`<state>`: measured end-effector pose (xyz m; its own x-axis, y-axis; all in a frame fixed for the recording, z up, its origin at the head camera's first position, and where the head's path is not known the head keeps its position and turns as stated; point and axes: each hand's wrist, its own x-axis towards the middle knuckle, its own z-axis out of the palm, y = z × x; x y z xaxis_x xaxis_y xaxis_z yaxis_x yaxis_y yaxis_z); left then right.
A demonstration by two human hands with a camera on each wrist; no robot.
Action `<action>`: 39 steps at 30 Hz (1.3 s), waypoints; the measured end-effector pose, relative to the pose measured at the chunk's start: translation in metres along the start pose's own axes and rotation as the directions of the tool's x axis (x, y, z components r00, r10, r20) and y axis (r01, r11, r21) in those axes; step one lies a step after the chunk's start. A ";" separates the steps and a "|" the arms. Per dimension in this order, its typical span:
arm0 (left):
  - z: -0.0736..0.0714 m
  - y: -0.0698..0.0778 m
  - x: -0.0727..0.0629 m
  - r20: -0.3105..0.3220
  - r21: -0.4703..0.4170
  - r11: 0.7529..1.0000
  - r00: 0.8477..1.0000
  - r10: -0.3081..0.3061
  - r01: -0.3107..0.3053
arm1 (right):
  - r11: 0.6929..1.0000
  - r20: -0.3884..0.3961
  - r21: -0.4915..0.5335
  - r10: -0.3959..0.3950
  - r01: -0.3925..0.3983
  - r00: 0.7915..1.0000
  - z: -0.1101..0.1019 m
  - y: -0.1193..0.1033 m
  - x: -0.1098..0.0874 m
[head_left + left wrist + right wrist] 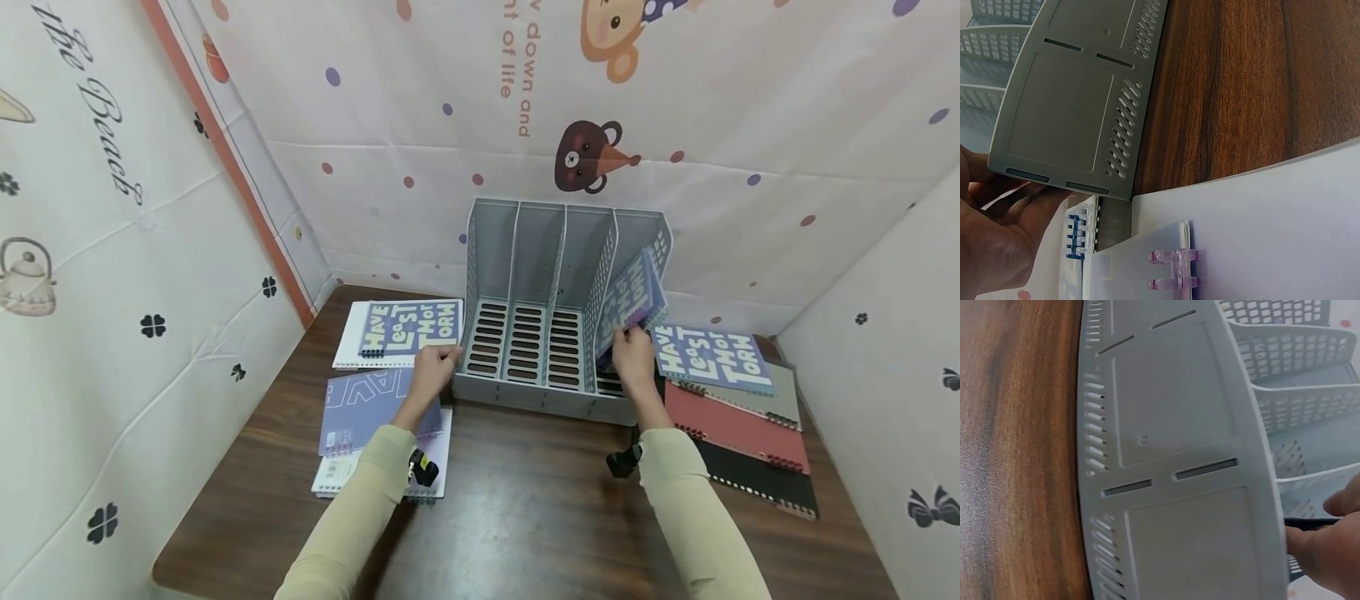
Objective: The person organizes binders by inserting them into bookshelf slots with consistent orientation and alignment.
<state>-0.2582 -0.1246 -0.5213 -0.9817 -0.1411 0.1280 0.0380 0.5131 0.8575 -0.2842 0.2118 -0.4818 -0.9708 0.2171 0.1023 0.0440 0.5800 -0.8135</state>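
Observation:
A grey file rack [543, 398] with upright dividers stands against the back wall. My left hand [433, 371] grips its front left corner; in the left wrist view, fingers [1007, 206] bend around the rack's edge. On the other side, my right hand [633, 354] pinches a blue spiral notebook [630, 292] with large pale lettering, which leans tilted in the rightmost compartment. The right wrist view shows thumb and fingers closed on a dark edge beside the last divider, while the rack's front panel [1179, 400] fills the middle. The other compartments have slotted floors.
Left of the rack lie a lettered blue notebook [408, 327] on a white one [348, 337], and a purple notebook [360, 408] over white ones. To the right overlap another lettered notebook [712, 358], a grey, a red [731, 425] and a black one [750, 475]. Fabric-covered walls enclose the wooden table [525, 500].

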 end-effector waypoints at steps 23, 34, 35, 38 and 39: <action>-0.004 -0.005 -0.004 -0.018 -0.019 1.000 1.000 -0.026 0.025 | 0.923 0.469 0.282 0.104 -0.260 0.877 -0.034 -0.033 -0.046; -0.001 -0.003 -0.004 -0.014 -0.007 1.000 1.000 -0.028 0.028 | 0.925 0.440 0.296 0.089 -0.238 0.894 -0.035 -0.029 -0.051; -0.001 -0.002 -0.004 -0.013 -0.006 1.000 1.000 -0.027 0.027 | 0.931 0.434 0.286 0.084 -0.225 0.897 -0.035 -0.029 -0.054; 0.000 0.000 -0.002 -0.010 -0.008 1.000 1.000 -0.024 0.024 | 0.951 0.418 0.256 0.051 -0.171 0.907 -0.035 -0.035 -0.065; 0.000 0.001 -0.001 -0.009 -0.005 1.000 1.000 -0.025 0.025 | 0.959 0.412 0.243 0.032 -0.144 0.911 -0.035 -0.037 -0.070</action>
<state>-0.2571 -0.1240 -0.5209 -0.9805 -0.1617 0.1114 0.0146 0.5055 0.8627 -0.2099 0.2021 -0.4386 -0.9798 -0.1074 -0.1688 0.1244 0.3339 -0.9344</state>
